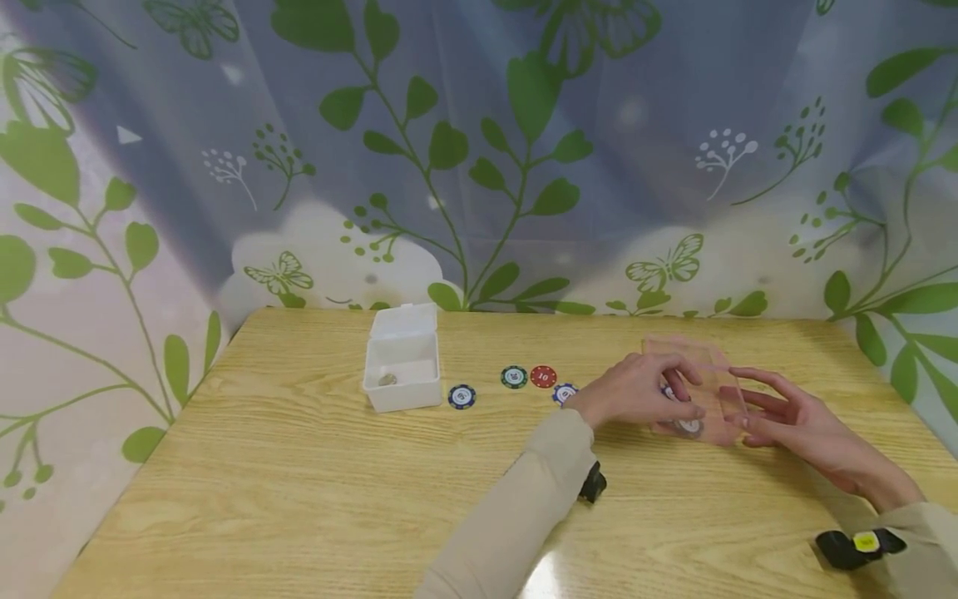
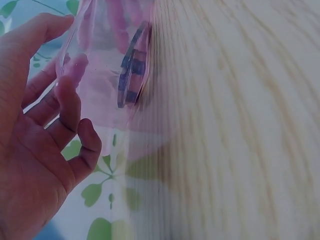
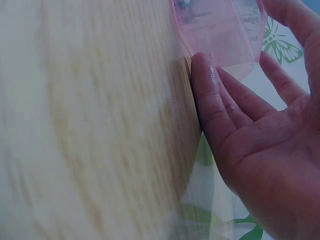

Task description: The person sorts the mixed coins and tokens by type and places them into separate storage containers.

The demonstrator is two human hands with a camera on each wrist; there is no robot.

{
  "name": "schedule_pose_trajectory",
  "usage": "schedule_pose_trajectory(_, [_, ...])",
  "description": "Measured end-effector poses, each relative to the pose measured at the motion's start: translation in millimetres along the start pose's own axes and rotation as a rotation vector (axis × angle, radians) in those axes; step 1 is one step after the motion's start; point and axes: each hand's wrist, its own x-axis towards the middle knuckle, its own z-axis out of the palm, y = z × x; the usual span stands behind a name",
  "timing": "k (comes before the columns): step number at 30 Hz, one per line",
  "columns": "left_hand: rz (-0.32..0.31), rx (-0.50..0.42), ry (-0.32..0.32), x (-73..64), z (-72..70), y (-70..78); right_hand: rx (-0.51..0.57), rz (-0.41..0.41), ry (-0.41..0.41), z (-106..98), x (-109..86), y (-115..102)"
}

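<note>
The clear pink box (image 1: 716,399) with chips (image 1: 688,428) lies on the bench (image 1: 337,491) between both hands, left hand (image 1: 642,388) bent-fingered over its left side, grip unclear, right hand (image 1: 808,428) pinching its right edge.

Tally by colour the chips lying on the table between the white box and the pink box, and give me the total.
Blue chips: 2
Green chip: 1
Red chip: 1
Total: 4
</note>
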Motion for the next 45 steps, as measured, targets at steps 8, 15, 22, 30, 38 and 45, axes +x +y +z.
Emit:
schedule_pose_trajectory(8, [0.03,-0.039,0.0,-5.6,-5.8,-2.9,0.032,-0.017,-0.013,0.2,-0.1,1.0])
schedule_pose_trajectory(15, [0.063,-0.089,0.01,-13.4,-16.7,-7.7,0.041,-0.015,-0.002,1.0,0.4,0.2])
schedule_pose_trajectory(22, [0.075,-0.074,0.035,-20.6,-26.5,-12.8,0.02,-0.013,0.009,1.1,1.2,0.0])
schedule_pose_trajectory(30, [0.072,-0.083,0.033,-32.9,-34.4,-20.2,0.017,-0.015,0.011,1.3,0.5,0.5])
schedule_pose_trajectory(38, [0.027,-0.087,0.0,-47.3,-42.7,-31.2,0.001,0.004,0.025,2.1,0.1,-0.3])
schedule_pose_trajectory(45, [0.004,-0.073,-0.018,-58.6,-51.6,-37.9,0.003,0.004,0.03,1.4,-0.1,0.1])
